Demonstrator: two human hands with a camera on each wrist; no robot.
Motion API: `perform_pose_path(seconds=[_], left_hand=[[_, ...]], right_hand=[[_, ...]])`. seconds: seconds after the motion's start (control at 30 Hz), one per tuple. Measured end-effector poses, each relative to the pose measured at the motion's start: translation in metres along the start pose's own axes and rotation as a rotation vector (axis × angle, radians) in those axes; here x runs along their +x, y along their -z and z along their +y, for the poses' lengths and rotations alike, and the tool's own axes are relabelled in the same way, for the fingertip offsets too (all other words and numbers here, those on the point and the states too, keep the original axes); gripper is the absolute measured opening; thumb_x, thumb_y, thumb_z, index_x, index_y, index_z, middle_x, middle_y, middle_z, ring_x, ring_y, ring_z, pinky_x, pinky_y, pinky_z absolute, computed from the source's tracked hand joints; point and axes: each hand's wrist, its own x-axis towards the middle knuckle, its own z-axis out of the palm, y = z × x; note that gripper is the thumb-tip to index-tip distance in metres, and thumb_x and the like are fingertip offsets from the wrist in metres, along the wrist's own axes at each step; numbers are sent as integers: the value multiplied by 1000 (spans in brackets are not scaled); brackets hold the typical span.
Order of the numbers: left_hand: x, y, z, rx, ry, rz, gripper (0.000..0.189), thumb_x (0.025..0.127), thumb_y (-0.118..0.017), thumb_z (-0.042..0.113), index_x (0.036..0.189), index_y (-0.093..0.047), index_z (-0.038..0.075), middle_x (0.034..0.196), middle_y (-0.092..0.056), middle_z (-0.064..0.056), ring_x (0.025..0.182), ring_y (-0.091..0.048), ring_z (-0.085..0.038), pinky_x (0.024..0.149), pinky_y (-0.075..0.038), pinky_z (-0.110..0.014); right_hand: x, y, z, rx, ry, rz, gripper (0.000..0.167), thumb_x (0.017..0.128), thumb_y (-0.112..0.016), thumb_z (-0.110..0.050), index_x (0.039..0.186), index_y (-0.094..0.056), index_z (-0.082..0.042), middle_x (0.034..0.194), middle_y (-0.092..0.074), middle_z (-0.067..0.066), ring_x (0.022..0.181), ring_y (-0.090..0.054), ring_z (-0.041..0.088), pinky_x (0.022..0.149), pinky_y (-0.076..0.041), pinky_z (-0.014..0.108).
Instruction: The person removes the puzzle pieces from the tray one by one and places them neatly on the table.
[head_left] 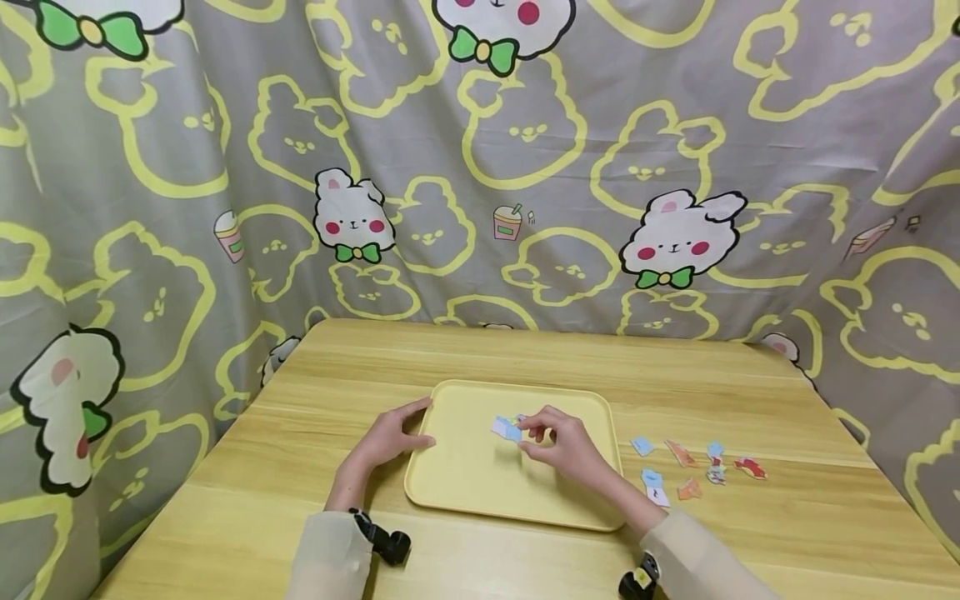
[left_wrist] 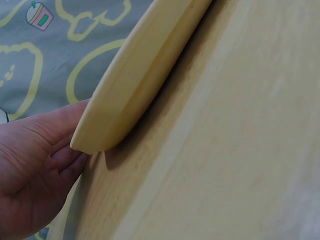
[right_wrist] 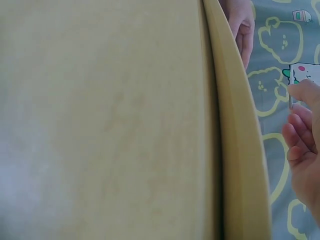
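Observation:
A shallow yellow tray (head_left: pixel 457 492) lies on the wooden table. My left hand (head_left: pixel 386 435) grips its left edge, with the thumb over the rim; in the left wrist view the fingers (left_wrist: pixel 70 170) are partly hidden at the tray's corner (left_wrist: pixel 112 120). Above the tray, my right hand (head_left: pixel 566 446) pinches a small light-blue and white picture piece (head_left: pixel 505 427) between thumb and fingers. The right wrist view shows this piece (right_wrist: pixel 291 90) almost edge-on, apart from the tray rim (right_wrist: pixel 245 150). Its printed picture is too small to read.
Several loose picture pieces lie right of the tray, among them a blue piece (head_left: pixel 642 447), an orange piece (head_left: pixel 680 452), a red piece (head_left: pixel 751 468) and a blue-and-white piece (head_left: pixel 655 487). A patterned curtain (head_left: pixel 555 200) hangs behind the table (head_left: pixel 465 350).

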Motion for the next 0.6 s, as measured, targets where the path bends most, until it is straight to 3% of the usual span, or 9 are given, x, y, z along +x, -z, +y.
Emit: perform_pose_path(seconds=[0.6], left_hand=[[-2, 1, 1, 10, -18, -6, 71, 84, -78, 21, 147, -46, 11, 153, -43, -17, 144, -35, -38, 118, -32, -53]], right_hand=[[-23, 29, 6, -65, -10, 47, 18, 77, -81, -8, 94, -74, -12, 78, -61, -2, 70, -53, 7, 57, -42, 17]])
